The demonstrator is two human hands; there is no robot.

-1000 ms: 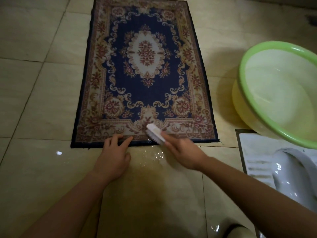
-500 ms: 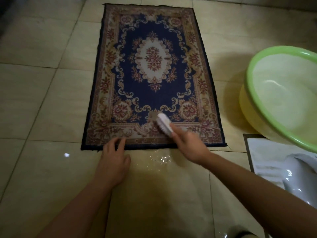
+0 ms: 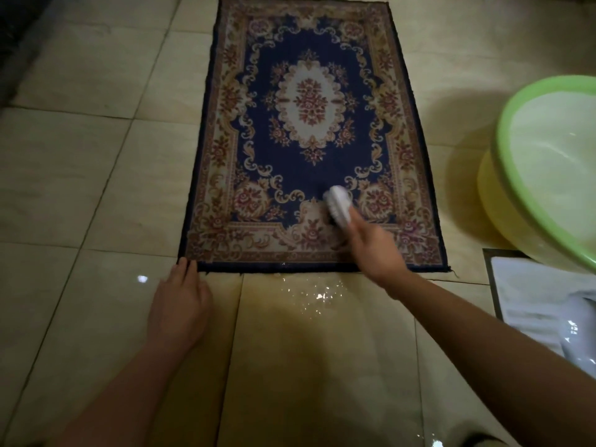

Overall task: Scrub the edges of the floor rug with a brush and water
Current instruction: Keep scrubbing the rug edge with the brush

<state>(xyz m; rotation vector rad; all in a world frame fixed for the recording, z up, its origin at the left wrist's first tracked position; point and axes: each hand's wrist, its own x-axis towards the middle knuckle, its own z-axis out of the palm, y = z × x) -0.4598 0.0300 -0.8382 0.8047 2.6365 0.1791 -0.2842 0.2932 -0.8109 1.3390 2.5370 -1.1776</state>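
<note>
**Brush inside the border, rug pinned at one corner only**

The rug (image 3: 309,124) lies flat on the tiled floor (image 3: 80,188), its near edge just ahead of the person. The right grip (image 3: 374,250) is closed round the white brush (image 3: 337,204), whose bristles press on the patterned border a little in from that edge, not on the dark binding itself. The left grip (image 3: 179,304) holds nothing — its fingers are straight, the tips touch the rug's near left corner and the palm rests on the tile. A puddle (image 3: 316,291) glistens on the floor just beside the near edge. The green-rimmed basin (image 3: 503,150) stands to the right, apart from the rug.

The likeliest trouble is the rug sliding or buckling. Wet tile looks slick, and the only hold is at a corner well apart from the brush, so a hard stroke could shove the rug along. The left palm could skid for the same reason. Strokes kept this far in would miss the binding — the part the task names. Loose threads at the near right corner could snag in the bristles and pull.
</note>
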